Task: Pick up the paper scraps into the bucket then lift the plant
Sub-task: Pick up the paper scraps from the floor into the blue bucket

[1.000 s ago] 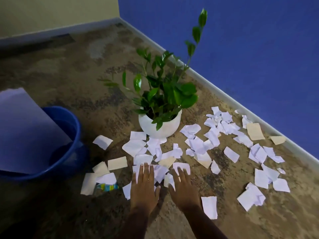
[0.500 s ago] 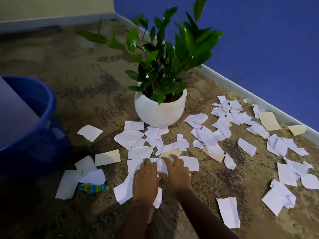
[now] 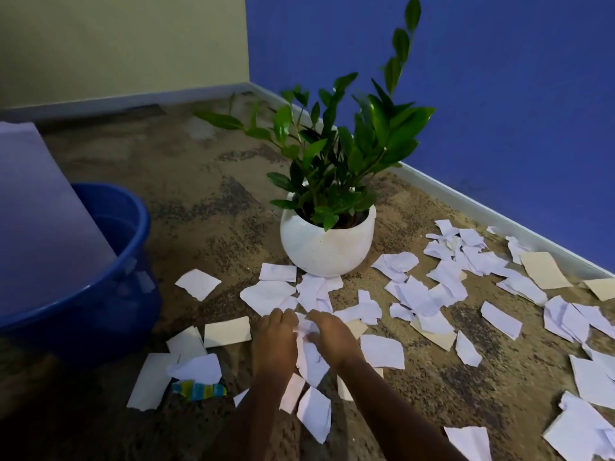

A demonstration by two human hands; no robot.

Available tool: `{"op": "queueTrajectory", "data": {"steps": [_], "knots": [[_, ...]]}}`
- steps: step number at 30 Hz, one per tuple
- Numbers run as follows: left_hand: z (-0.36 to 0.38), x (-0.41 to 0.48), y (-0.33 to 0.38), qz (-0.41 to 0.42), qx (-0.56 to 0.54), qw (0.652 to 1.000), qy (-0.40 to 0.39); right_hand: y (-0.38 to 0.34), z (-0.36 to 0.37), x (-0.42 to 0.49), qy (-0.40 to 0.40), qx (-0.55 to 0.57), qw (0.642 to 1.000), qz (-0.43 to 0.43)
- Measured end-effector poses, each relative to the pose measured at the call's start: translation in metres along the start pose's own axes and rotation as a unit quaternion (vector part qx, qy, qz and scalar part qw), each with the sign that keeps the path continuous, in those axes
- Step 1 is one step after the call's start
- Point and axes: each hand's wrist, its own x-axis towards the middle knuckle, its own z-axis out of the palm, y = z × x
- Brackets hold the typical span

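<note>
Left hand [image 3: 274, 341]: lower centre of frame, palm down on the floor, fingers curled together onto a bunch of scraps [image 3: 311, 347].
Right hand [image 3: 332, 337]: just beside it, fingers likewise closed on the same bunch. Judged purpose: both hands rake loose pieces inward so one lift carries many.
Scraps, remainder: white and some tan, strewn from lower left across to the right edge; several touch the pot's base.
Bucket [image 3: 109, 294]: blue, left of frame, well apart from the hands; a pale sheet [image 3: 40, 221] leans in it. Judged placed within a swing of the arms.
Plant [image 3: 336, 154]: centre, upright in a round white pot [image 3: 324, 247], not yet lifted.
Wrapper [image 3: 199, 390]: striped, lower left, under scraps.
Floor [image 3: 186, 201]: mottled brown, speckled.
Room: a corner, cream wall upper left, blue wall [image 3: 499, 94] right, pale skirting.
</note>
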Motion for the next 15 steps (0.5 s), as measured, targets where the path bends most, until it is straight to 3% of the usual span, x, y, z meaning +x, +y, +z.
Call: {"op": "queueTrajectory", "data": {"steps": [6, 10, 15], "knots": [[-0.014, 0.023, -0.024, -0.066, -0.011, 0.997, 0.025, -0.023, 0.000, 0.038, 0.034, 0.048, 0.998, 0.011], [-0.018, 0.035, -0.049, -0.100, -0.026, 0.995, -0.002, -0.033, 0.008, 0.060, 0.023, 0.035, 0.999, 0.006], [-0.019, 0.052, -0.065, -0.169, -0.216, 0.962, -0.008, -0.039, 0.021, 0.081, 0.009, 0.046, 0.997, 0.062]]}}
